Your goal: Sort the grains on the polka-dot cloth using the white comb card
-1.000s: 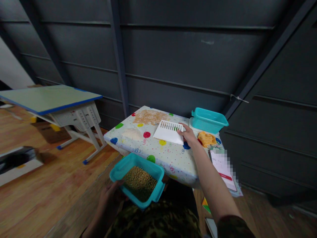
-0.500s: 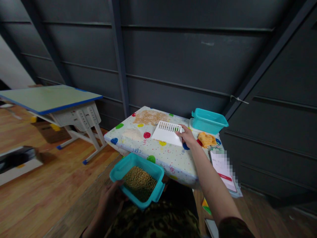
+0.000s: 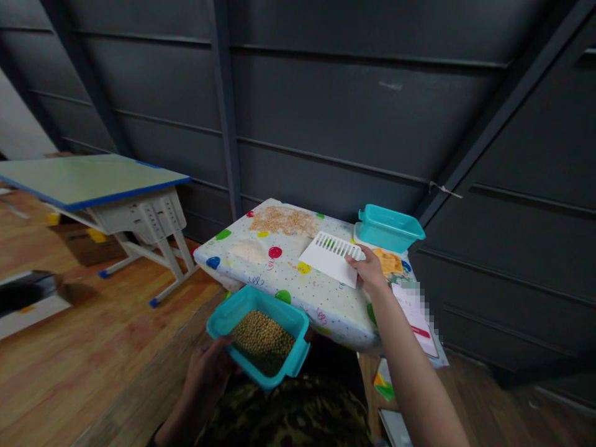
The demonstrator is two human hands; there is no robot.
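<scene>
My left hand (image 3: pixel 212 363) grips the near-left rim of a teal plastic container (image 3: pixel 223 320), held in front of the table's near edge. Yellowish soybeans (image 3: pixel 263 335) lie in it, with something darker green at the near side. My right hand (image 3: pixel 367 268) is closed on the right end of a white slotted scraper (image 3: pixel 328 264), just over the tablecloth. Beyond the scraper's far-left corner spreads a patch of tan grains (image 3: pixel 284 220). A pale powdery heap (image 3: pixel 250 249) sits at the table's left. My left fingertips are partly in shadow.
A second teal container (image 3: pixel 391 228) stands at the table's back right, beside a crumpled orange cloth (image 3: pixel 387 261). A phone (image 3: pixel 419 323) lies along the right edge. A desk (image 3: pixel 93 180) stands left; a dark wall (image 3: pixel 335 124) rises behind the table (image 3: pixel 316 301).
My right hand has moved the scraper right and toward me, turning it slightly. My left hand and the container of soybeans have stayed in place. The view has shifted a little.
</scene>
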